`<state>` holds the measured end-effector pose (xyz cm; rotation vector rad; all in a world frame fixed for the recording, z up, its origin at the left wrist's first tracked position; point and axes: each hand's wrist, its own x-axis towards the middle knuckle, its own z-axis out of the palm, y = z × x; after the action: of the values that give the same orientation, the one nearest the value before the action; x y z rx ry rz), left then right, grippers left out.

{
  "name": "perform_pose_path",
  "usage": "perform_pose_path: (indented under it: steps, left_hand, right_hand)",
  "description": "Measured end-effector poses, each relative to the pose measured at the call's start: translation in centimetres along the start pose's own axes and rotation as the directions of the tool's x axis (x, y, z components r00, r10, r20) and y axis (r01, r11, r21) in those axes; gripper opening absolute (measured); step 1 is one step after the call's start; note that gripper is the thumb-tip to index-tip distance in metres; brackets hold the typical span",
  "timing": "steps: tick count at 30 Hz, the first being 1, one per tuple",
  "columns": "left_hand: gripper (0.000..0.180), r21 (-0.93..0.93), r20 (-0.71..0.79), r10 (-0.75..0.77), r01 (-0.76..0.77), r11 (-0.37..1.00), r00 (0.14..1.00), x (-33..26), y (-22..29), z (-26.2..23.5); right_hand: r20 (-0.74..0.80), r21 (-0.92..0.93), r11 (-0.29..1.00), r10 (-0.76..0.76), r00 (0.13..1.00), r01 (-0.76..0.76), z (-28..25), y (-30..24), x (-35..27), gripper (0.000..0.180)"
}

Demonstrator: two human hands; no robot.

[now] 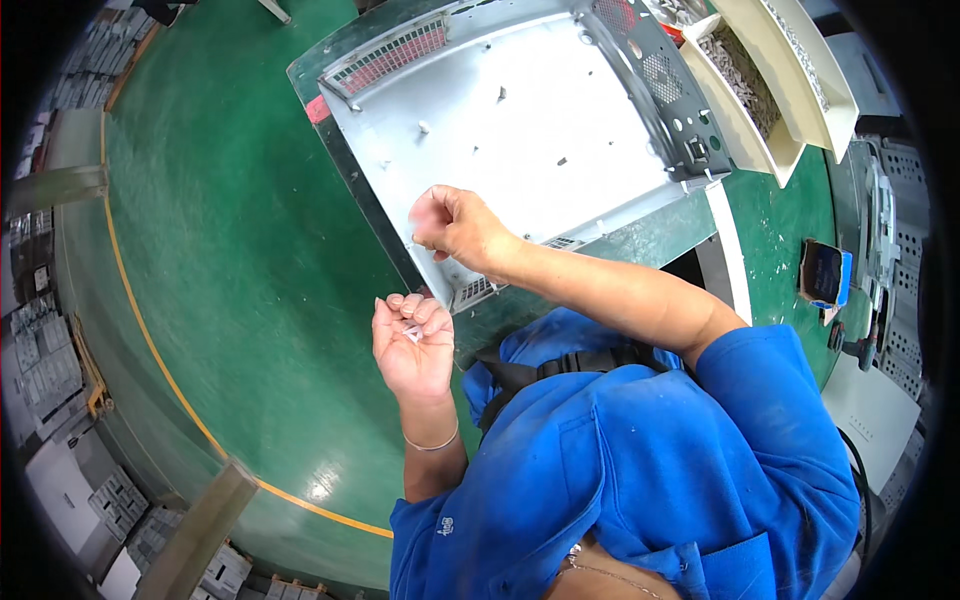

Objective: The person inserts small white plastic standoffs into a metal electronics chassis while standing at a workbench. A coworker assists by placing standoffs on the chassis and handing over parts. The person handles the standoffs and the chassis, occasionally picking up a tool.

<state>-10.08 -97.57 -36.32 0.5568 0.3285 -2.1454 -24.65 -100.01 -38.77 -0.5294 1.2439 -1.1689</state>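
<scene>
Large grey sheet-metal chassis panel overhangs green bench edge; could tip. My right hand, grip clenched at near corner. My left hand cups small pale fasteners below panel; may spill.

Small pale bits in cupped left hand, too tiny to identify

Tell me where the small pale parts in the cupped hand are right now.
In the head view, left of centre: they lie in the left hand, palm up, just below the right hand at the metal chassis corner.
</scene>
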Motion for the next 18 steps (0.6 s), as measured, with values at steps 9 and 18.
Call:
perform_pose_path:
  steps: [9, 18]
  left_hand:
    - [0.018, 0.12, -0.023, 0.1, -0.097, 0.988, 0.995, 0.0, -0.3, 0.7]
    - [0.021, 0.269, 0.109, 0.083, -0.11, 0.957, 0.991, -0.3, 0.1, 0.1]
  right_hand:
    - [-0.034, -0.081, 0.997, -0.004, 0.999, 0.001, 0.8, 0.5, 0.1, 0.011]
    - [0.085, -0.151, 0.989, 0.013, 0.996, 0.0, -0.1, 0.1, -0.4, 0.01]
